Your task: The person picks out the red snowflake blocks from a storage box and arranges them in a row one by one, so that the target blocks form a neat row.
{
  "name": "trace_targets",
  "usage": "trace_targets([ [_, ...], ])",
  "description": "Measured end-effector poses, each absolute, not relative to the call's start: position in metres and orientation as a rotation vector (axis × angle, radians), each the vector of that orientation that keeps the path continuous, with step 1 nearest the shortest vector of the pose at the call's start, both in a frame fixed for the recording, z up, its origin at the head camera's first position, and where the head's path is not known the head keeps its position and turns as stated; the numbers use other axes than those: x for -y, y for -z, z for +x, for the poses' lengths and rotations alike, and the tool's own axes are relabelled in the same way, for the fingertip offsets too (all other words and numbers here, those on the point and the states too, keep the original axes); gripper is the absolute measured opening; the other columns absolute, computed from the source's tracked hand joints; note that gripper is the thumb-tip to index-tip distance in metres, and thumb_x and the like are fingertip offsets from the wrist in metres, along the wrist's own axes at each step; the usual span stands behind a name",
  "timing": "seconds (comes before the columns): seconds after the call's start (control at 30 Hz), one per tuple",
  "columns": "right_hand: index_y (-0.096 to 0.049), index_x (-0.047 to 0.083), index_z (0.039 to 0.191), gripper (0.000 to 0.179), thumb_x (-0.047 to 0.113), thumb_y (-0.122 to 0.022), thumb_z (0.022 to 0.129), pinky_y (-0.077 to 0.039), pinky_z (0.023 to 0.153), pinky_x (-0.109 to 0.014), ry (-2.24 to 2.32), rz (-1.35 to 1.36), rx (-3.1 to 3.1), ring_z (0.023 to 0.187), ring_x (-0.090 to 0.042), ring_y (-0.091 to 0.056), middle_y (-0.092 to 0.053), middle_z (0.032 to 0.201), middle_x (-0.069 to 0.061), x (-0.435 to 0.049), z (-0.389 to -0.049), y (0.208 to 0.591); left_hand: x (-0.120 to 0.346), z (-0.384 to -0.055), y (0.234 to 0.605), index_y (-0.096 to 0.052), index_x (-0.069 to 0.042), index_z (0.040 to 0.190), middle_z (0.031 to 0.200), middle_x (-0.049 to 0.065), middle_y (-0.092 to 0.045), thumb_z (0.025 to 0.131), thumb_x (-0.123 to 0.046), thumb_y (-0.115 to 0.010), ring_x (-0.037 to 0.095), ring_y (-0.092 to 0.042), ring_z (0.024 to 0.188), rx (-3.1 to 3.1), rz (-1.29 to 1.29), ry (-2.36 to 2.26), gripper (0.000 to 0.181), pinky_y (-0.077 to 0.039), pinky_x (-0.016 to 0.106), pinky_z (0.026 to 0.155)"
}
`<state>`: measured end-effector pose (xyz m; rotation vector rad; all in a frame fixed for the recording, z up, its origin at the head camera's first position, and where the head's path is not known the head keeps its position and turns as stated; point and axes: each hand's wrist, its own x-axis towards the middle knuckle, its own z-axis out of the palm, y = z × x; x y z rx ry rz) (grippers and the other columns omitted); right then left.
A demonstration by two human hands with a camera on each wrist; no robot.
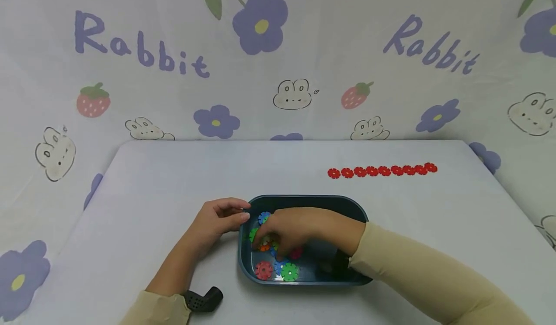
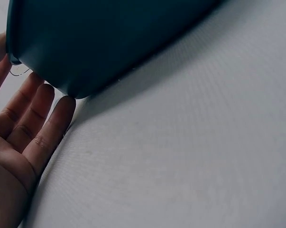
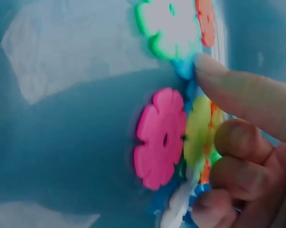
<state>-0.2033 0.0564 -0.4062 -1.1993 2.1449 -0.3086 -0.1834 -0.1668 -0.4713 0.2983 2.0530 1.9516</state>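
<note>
A dark teal tray (image 1: 312, 201) holds several flower-shaped plastic discs at its left end. Among them are a red disc (image 1: 263, 263), a green disc (image 1: 289, 266) and a blue disc (image 1: 263, 216). My left hand (image 1: 217, 219) rests at the tray's left rim; in the left wrist view, extended fingers touch the outer wall. Inside the tray, my right hand (image 1: 297, 226) reaches into the discs. The right wrist view shows its thumb touching a blue piece, other fingers bent over the pile, and a pink disc (image 3: 150, 142) beside a yellow disc (image 3: 197, 126). No disc is visibly pinched.
A row of several red flower discs (image 1: 384, 171) lies across the back right of the white table (image 1: 195, 170). A printed cloth (image 1: 321, 40) hangs behind the table. On the left wrist sits a black device (image 1: 204, 301).
</note>
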Motion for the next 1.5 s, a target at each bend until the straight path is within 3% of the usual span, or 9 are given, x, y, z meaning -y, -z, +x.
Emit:
trace_targets([
  [0.17,-0.074,0.026,0.108,0.025,0.025,-0.08,0.083,-0.052,0.072,-0.016,0.342,-1.207,-2.196,0.079,-0.004,-0.057,-0.068,0.096,0.012,-0.059,-0.204,0.407,0.166,-0.184,0.469,-0.068,-0.005,0.116,0.111,0.011,-0.068,0.09,-0.022,-0.073,0.019,-0.068,0.095,-2.061,0.311,-1.949,0.031,-0.06,0.033,0.08],
  [0.3,-0.074,0.024,0.11,0.026,0.027,-0.079,0.085,-0.047,0.063,-0.016,0.395,-1.255,-2.102,0.071,-0.003,-0.054,-0.065,0.083,0.011,-0.056,-0.203,0.408,0.165,-0.185,0.468,-0.067,-0.002,0.117,0.111,0.012,-0.068,0.091,-0.019,-0.072,0.018,-0.068,0.094,-2.04,0.333,-1.963,0.032,-0.06,0.033,0.08],
  [0.47,-0.071,0.025,0.11,0.029,0.026,-0.081,0.083,-0.044,0.061,-0.017,0.322,-1.318,-2.012,0.071,-0.003,-0.051,-0.06,0.083,0.012,-0.048,-0.195,0.41,0.166,-0.187,0.467,-0.066,0.0,0.118,0.107,0.008,-0.069,0.091,-0.017,-0.071,0.016,-0.068,0.093,-2.021,0.326,-1.983,0.032,-0.06,0.033,0.079],
  [0.73,-0.059,0.023,0.086,0.022,0.025,-0.081,0.083,-0.044,0.058,-0.018,0.292,-1.265,-2.111,0.067,-0.003,-0.052,-0.058,0.075,0.011,-0.048,-0.192,0.412,0.164,-0.187,0.469,-0.066,-0.001,0.118,0.111,0.009,-0.069,0.091,-0.018,-0.071,0.017,-0.068,0.093,-2.013,0.329,-1.981,0.032,-0.06,0.033,0.08],
  [1.0,-0.064,0.023,0.08,0.015,0.024,-0.078,0.085,-0.047,0.063,-0.016,0.393,-1.281,-2.15,0.07,-0.003,-0.052,-0.058,0.077,0.011,-0.054,-0.194,0.406,0.164,-0.184,0.473,-0.066,-0.001,0.118,0.108,0.008,-0.069,0.09,-0.018,-0.072,0.015,-0.068,0.093,-2.009,0.293,-1.971,0.034,-0.06,0.033,0.08],
  [1.17,-0.07,0.021,0.092,0.011,0.018,-0.078,0.085,-0.051,0.068,-0.014,0.462,-1.291,-2.111,0.073,-0.002,-0.055,-0.064,0.082,0.012,-0.057,-0.193,0.402,0.164,-0.183,0.473,-0.066,-0.001,0.119,0.101,0.008,-0.069,0.089,-0.018,-0.073,0.016,-0.068,0.09,-2.004,0.277,-1.972,0.036,-0.06,0.033,0.08],
  [1.3,-0.074,0.02,0.11,0.023,0.015,-0.075,0.087,-0.051,0.078,-0.011,0.509,-1.338,-2.131,0.082,0.001,-0.058,-0.069,0.097,0.014,-0.062,-0.194,0.399,0.164,-0.183,0.473,-0.066,-0.001,0.119,0.099,0.006,-0.069,0.089,-0.018,-0.073,0.017,-0.068,0.09,-2.01,0.266,-1.964,0.035,-0.06,0.033,0.08],
  [1.5,-0.074,0.019,0.115,0.028,0.009,-0.073,0.088,-0.052,0.083,-0.014,0.619,-1.286,-2.186,0.091,0.0,-0.062,-0.071,0.106,0.011,-0.078,-0.202,0.383,0.165,-0.183,0.472,-0.066,-0.001,0.119,0.098,0.005,-0.069,0.089,-0.018,-0.073,0.018,-0.068,0.09,-2.023,0.265,-1.961,0.035,-0.06,0.034,0.079],
])
